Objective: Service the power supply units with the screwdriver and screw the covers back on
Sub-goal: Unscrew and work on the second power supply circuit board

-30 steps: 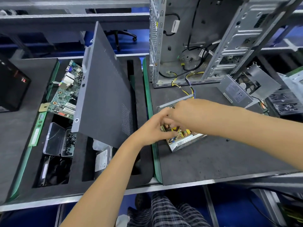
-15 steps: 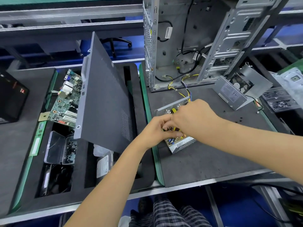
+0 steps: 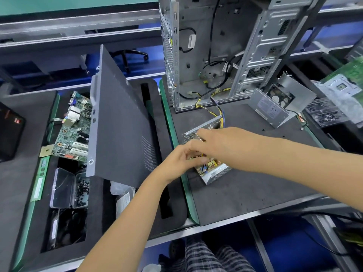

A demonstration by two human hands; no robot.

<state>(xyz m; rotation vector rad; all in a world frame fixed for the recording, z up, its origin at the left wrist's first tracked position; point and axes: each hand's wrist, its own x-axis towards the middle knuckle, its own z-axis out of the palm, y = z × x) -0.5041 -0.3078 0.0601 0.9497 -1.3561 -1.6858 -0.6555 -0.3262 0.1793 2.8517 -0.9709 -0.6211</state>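
Note:
An open power supply unit (image 3: 214, 170) lies on the dark mat (image 3: 245, 189), its circuit board exposed and its yellow and black cables running to the computer case (image 3: 198, 55). My left hand (image 3: 181, 160) sits at its near left side, thumb against curled fingers over the board. My right hand (image 3: 222, 142) reaches across the top, fingers bent down into the unit. What either hand holds is hidden. A second power supply unit (image 3: 268, 108) lies at the back right with its fan cover (image 3: 286, 94) tilted up. No screwdriver is in view.
A grey side panel (image 3: 119, 122) leans over the foam tray (image 3: 23, 173) on the left. A motherboard (image 3: 72, 130) and a clear box of screws (image 3: 68, 188) lie there. Loose screws (image 3: 263, 130) dot the mat. More parts sit at the far right (image 3: 345, 85).
Both hands have stayed over the open power supply unit with only small finger movements. The view has shifted a little, so the unit sits lower in the picture.

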